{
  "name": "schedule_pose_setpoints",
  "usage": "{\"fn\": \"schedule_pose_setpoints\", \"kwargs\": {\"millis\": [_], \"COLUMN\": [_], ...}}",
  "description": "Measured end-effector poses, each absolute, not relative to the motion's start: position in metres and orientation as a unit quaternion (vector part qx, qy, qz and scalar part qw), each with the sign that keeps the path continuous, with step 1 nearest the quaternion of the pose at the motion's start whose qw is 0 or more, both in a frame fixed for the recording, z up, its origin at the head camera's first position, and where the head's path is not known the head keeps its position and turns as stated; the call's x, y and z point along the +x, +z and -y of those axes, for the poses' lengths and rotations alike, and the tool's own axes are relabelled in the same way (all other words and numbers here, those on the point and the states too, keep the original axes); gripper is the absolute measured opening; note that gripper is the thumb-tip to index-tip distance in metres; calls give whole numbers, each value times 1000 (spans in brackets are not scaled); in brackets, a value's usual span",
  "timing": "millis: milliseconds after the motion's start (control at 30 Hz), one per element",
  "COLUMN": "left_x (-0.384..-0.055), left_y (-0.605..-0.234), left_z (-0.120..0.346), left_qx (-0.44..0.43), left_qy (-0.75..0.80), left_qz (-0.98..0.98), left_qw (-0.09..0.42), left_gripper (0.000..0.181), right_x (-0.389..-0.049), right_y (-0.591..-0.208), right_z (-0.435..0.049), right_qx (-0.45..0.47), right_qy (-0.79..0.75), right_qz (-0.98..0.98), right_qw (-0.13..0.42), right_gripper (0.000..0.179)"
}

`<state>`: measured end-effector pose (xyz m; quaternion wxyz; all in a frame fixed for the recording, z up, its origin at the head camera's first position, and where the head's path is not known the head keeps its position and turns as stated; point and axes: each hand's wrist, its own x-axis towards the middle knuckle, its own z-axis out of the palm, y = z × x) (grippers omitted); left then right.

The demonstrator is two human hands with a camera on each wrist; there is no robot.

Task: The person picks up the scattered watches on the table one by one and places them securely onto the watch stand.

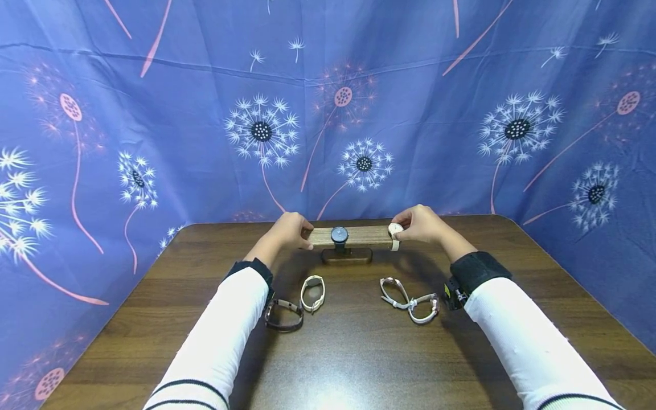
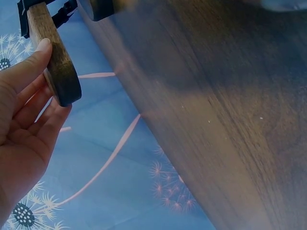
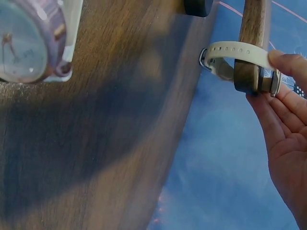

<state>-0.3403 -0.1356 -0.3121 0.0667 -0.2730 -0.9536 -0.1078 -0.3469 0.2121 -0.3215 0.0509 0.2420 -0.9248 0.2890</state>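
Observation:
A wooden watch stand with a dark base stands near the far edge of the table. My left hand grips the left end of its bar, the thumb on one face and the fingers behind, as the left wrist view shows on the bar end. Around the middle of the bar sits a black watch. At the right end, my right hand holds a white watch, whose pale strap loops round the bar. The thumb presses by the strap and the fingers lie beneath.
On the table, nearer me, lie a cream watch and a dark-strapped watch at left. Two pale-strapped watches, one upper and one lower, lie at right. A blue dandelion-print cloth hangs behind.

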Motion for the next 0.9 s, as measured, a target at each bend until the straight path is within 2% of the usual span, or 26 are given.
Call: {"fn": "schedule_pose_setpoints", "kwargs": {"millis": [333, 533, 767, 900], "left_x": [-340, -338, -337, -337], "left_y": [-313, -312, -311, -312], "left_z": [130, 131, 137, 135], "left_qx": [-268, -267, -265, -266], "left_qy": [-110, -111, -108, -116], "left_qz": [955, 956, 956, 955], "left_qw": [64, 57, 57, 55], "left_gripper": [48, 49, 48, 48], "right_x": [-344, -345, -344, -343], "right_y": [-320, -314, -305, -302], "right_z": [-212, -207, -198, -197], "right_qx": [241, 295, 318, 319], "right_qy": [272, 180, 140, 111], "right_qz": [930, 936, 937, 940], "right_qw": [55, 71, 38, 41], "right_gripper": [36, 36, 36, 38]}}
